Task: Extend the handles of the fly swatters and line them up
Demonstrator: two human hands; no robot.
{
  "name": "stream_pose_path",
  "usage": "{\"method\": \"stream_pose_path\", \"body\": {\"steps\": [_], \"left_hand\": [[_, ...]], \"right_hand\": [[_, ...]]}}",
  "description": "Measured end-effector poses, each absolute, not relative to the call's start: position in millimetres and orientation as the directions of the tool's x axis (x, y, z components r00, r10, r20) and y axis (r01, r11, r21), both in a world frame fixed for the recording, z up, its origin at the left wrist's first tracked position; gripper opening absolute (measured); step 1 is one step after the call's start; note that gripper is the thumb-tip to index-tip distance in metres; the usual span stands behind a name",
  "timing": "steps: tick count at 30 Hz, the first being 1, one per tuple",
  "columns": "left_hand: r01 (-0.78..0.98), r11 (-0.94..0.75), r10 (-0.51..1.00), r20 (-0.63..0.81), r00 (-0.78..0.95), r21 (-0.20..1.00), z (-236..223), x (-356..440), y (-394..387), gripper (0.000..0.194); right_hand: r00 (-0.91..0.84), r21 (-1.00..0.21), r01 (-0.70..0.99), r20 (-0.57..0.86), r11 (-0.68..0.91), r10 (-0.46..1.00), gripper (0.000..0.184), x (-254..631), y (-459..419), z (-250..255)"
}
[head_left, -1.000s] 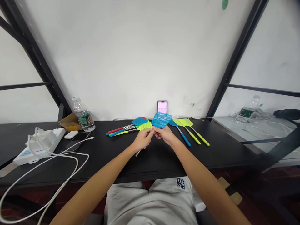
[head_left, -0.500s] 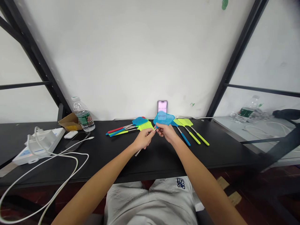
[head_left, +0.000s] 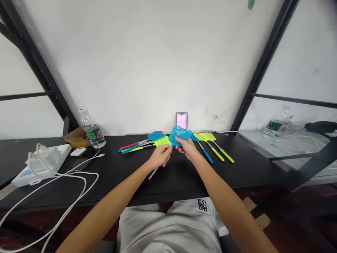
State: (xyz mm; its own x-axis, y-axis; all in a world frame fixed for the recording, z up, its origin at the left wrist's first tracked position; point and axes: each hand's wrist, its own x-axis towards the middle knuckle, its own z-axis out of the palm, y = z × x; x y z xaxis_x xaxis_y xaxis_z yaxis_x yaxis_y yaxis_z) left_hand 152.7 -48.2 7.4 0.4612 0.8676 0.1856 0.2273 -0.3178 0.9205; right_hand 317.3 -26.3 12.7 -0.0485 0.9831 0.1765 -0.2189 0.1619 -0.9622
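A blue mesh fly swatter head (head_left: 180, 134) is pinched at its lower edge by my right hand (head_left: 187, 148). My left hand (head_left: 160, 156) is closed around a thin metal rod (head_left: 153, 173), whose bare end sticks out below the fist toward the desk's front. Whether rod and head are joined between my hands, I cannot tell. Just behind my left hand lies a yellow-green swatter head (head_left: 162, 141), partly under the blue one. To the left is a heap of swatters with red, blue and green handles (head_left: 131, 148). On the right, blue (head_left: 207, 155) and yellow-green swatters (head_left: 217, 153) are fanned out.
A phone (head_left: 181, 120) leans upright against the wall. At left stand a water bottle (head_left: 92, 130) and a cardboard box (head_left: 76, 137), near a white earphone case (head_left: 78, 151), a dark phone (head_left: 86, 159), a power strip (head_left: 56, 163) and looping white cables (head_left: 85, 186). Everything rests on a black desk (head_left: 181, 182).
The blue swatter head has turned and shifted slightly left in my right hand, its mesh now facing me more. The rod in my left hand has tilted more steeply.
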Motion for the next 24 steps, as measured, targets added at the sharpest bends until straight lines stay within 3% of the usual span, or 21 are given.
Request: {"method": "stream_pose_path", "body": {"steps": [11, 24], "left_hand": [[0.003, -0.149, 0.857, 0.128, 0.498, 0.989, 13, 156, -48, 0.027], [-0.211, 0.068, 0.779, 0.080, 0.622, 0.975, 20, 154, -50, 0.027]], "right_hand": [[-0.041, -0.943, -0.260, 0.228, 0.210, 0.973, 0.033, 318, -24, 13], [-0.029, -0.906, -0.347, 0.269, 0.242, 0.963, 0.035, 316, -27, 18]]}}
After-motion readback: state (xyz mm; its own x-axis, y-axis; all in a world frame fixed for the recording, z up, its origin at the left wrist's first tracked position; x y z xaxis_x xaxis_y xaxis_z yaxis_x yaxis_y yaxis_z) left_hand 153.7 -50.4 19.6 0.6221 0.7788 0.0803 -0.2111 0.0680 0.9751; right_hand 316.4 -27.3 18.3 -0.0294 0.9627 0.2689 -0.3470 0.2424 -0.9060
